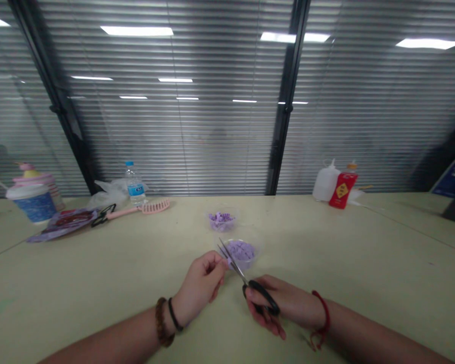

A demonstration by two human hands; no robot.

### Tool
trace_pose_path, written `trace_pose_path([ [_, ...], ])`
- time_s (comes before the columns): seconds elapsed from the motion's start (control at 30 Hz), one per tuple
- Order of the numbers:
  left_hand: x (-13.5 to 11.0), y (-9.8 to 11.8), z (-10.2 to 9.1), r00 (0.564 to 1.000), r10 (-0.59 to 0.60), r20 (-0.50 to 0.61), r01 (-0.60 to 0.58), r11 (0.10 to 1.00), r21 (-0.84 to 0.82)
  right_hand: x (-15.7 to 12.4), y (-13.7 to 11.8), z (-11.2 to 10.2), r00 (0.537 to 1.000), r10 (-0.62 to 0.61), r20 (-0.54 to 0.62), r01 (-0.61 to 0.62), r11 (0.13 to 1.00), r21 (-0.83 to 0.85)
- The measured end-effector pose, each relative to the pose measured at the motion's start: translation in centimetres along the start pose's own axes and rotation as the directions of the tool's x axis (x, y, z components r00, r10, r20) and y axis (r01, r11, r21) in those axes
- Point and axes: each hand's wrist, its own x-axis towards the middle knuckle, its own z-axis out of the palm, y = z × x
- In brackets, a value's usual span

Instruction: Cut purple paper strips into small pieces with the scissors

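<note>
At the near edge of the pale table (326, 253), the right hand (284, 303) was closed around the black handles of the scissors (246, 280), fingers through the loops. The blades stood slightly apart and pointed up and left. The left hand (200, 283) had thumb and fingertips pinched tight on a small purple piece (226, 261), right at the blades; it was too small to tell more. Just beyond the blade tips stood a clear cup (241, 251) of purple bits, and a second clear cup (221, 220) stood farther back.

Farther off, the water bottle (135, 186) wore a blue label and the red bottle (343, 191) a yellow diamond mark, but the writing on both was too blurred to read. A pink comb (151, 207) lay beside the water bottle.
</note>
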Motion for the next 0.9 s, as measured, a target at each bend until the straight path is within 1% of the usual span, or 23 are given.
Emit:
trace_pose_path([
  [0.27,-0.13,0.27,-0.01,1.000,-0.003,0.003,0.003,1.000,0.003,0.24,0.11,0.06,1.000,-0.010,-0.016,0.010,1.000,-0.008],
  [0.5,0.35,0.31,-0.50,1.000,-0.003,-0.017,0.004,1.000,0.007,0.29,0.25,-0.53,0.989,-0.071,-0.131,0.074,0.997,0.023],
  [0.7,0.51,0.14,-0.48,1.000,-0.005,-0.029,0.005,1.000,-0.006,0.38,0.41,-0.72,0.989,-0.056,-0.138,0.058,0.998,0.012],
  [0.8,0.60,0.09,-0.45,0.998,-0.014,-0.056,0.012,0.999,-0.033,0.32,0.27,-0.71,0.979,-0.045,-0.198,0.043,0.999,-0.015],
  [0.87,0.72,0.01,-0.48,0.997,-0.022,-0.071,0.017,0.997,-0.072,0.28,0.24,-0.82,0.971,-0.041,-0.234,0.042,0.999,-0.003],
  [0.9,0.78,-0.05,-0.51,0.997,-0.026,-0.077,0.019,0.995,-0.094,0.24,0.25,-0.89,0.971,-0.042,-0.234,0.047,0.999,0.014],
])
